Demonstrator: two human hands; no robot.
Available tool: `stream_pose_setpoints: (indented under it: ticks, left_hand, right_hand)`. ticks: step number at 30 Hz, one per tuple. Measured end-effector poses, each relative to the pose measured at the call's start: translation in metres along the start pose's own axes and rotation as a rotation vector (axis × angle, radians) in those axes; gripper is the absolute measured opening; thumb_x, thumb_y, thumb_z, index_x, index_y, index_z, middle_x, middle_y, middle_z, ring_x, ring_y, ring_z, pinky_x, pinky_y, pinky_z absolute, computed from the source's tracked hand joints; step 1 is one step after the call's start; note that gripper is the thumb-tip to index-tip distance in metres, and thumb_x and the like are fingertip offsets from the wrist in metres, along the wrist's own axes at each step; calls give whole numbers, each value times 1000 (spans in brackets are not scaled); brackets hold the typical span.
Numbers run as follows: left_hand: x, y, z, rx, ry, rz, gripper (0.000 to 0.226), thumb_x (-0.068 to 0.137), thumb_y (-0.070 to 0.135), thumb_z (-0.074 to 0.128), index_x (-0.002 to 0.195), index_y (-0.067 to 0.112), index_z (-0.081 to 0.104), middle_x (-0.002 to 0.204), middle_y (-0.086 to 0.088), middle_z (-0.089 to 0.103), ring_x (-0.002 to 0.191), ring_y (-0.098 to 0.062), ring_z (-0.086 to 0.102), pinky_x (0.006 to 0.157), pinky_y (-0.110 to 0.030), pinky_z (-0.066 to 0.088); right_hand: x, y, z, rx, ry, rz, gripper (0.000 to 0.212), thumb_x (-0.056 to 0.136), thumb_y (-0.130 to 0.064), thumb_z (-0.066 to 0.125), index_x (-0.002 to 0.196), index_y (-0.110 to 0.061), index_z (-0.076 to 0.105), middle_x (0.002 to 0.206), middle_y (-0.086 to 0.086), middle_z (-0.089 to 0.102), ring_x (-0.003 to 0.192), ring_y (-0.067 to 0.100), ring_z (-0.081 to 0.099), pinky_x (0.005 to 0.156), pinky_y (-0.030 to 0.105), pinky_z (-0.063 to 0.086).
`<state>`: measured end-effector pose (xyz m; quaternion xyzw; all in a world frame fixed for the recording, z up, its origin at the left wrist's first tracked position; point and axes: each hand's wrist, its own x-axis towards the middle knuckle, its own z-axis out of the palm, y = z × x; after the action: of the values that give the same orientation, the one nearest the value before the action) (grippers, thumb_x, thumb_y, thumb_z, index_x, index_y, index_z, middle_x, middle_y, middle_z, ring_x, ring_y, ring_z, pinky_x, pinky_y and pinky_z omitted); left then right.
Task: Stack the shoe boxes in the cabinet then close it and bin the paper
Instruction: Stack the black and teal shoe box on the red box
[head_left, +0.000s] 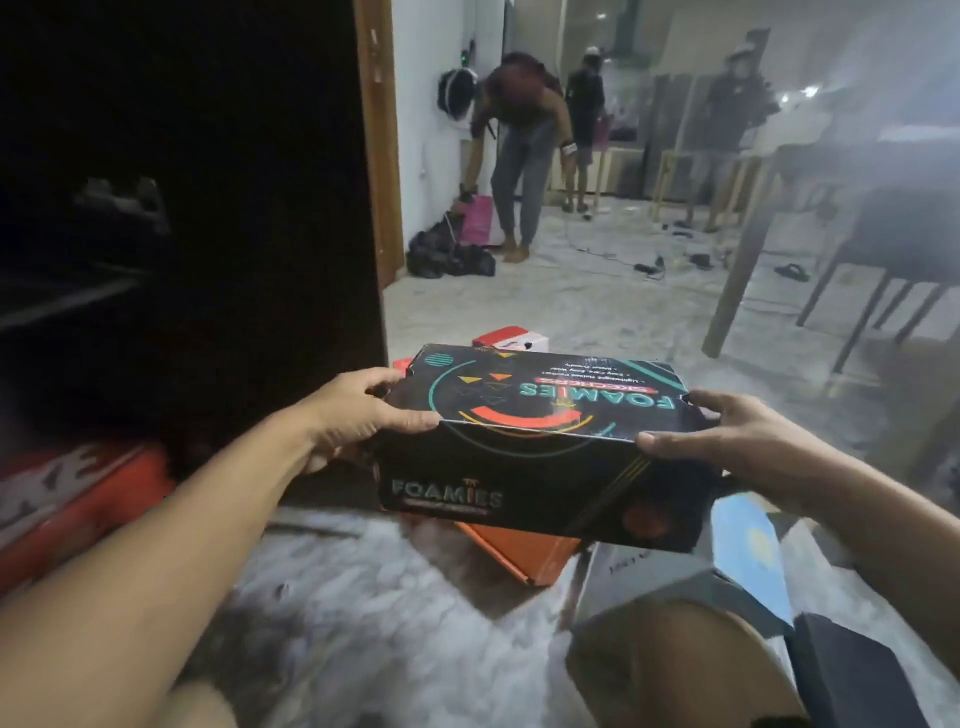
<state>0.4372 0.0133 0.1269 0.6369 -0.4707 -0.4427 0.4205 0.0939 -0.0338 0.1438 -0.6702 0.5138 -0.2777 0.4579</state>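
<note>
Black shoe box (540, 447) up off the floor at dead centre, gripped end to end: left hand (358, 410) at nine o'clock, thumb on the lid and fingers curled round the short end, right hand (727, 441) at three o'clock, clamped the same way. Orange box (524, 553) just beneath at six o'clock, red-and-white box (511, 339) beyond at twelve. Dark open cabinet (182, 208) at ten o'clock, another orange box (83, 499) low at eight.
</note>
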Motion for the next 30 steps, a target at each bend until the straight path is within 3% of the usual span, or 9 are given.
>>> stream_pose_setpoints:
  ticks: [5, 7, 9, 11, 14, 18, 23, 27, 30]
  left_hand:
    - [-26, -28, -59, 35, 150, -105, 76, 48, 27, 95, 114, 29, 58, 105, -5, 69, 98, -25, 67, 88, -52, 55]
    - [-32, -43, -80, 30, 200, -151, 75, 44, 27, 95, 111, 29, 61, 106, -7, 70, 99, -25, 67, 85, -52, 56]
    - [-40, -56, -99, 35, 241, -188, 71, 57, 19, 92, 119, 24, 59, 109, -7, 67, 100, -22, 64, 80, -41, 56]
    - [-48, -69, -118, 67, 280, -232, 71, 58, 17, 90, 122, 21, 58, 113, -3, 59, 106, -19, 56, 89, -35, 48]
    - [-63, -90, -146, 78, 297, -342, 82, 50, 20, 91, 124, 24, 55, 118, -2, 55, 116, -23, 50, 105, -47, 40]
    - [-83, -121, -178, 23, 347, -432, 84, 63, 9, 87, 135, 21, 47, 109, -3, 57, 109, -27, 54, 92, -48, 50]
    - [-104, -160, -215, -64, 479, -503, 90, 65, 3, 85, 142, 21, 42, 141, -9, 43, 131, -28, 39, 82, -44, 50]
    - [-115, -192, -240, -127, 597, -546, 92, 65, 1, 84, 143, 23, 40, 144, -12, 40, 134, -30, 37, 92, -50, 50]
    - [-121, -210, -258, -171, 706, -534, 91, 66, -1, 84, 142, 23, 40, 126, -6, 48, 126, -27, 45, 95, -52, 49]
  right_hand:
    - [32, -26, 57, -101, -133, -6, 60, 46, -46, 91, 97, -23, 69, 84, 2, 77, 81, 28, 73, 75, 53, 57]
    - [45, -32, 79, -113, -193, -14, 45, 54, -37, 89, 93, -26, 68, 80, -2, 76, 82, 26, 73, 71, 51, 58]
    - [57, -37, 103, -134, -254, -9, 43, 57, -34, 89, 93, -27, 67, 80, -3, 76, 80, 21, 73, 66, 46, 61]
    - [69, -39, 129, -165, -295, 3, 47, 55, -35, 92, 94, -25, 68, 86, 1, 76, 85, 22, 71, 65, 45, 61]
    - [81, -46, 168, -208, -362, 3, 46, 56, -33, 92, 92, -21, 67, 89, 5, 73, 87, 24, 69, 70, 50, 61]
    - [97, -55, 220, -210, -512, -21, 48, 61, -29, 89, 101, -22, 63, 92, 2, 72, 86, 22, 69, 65, 42, 60]
    - [121, -63, 291, -208, -564, -83, 42, 60, -25, 92, 94, -21, 68, 80, -1, 76, 71, 18, 74, 57, 34, 59]
    - [144, -66, 351, -207, -599, -130, 40, 58, -18, 94, 92, -17, 72, 76, -1, 76, 63, 13, 73, 50, 25, 54]
    - [161, -72, 390, -151, -615, -180, 45, 56, -9, 94, 95, -17, 72, 81, -2, 77, 69, 11, 73, 52, 22, 55]
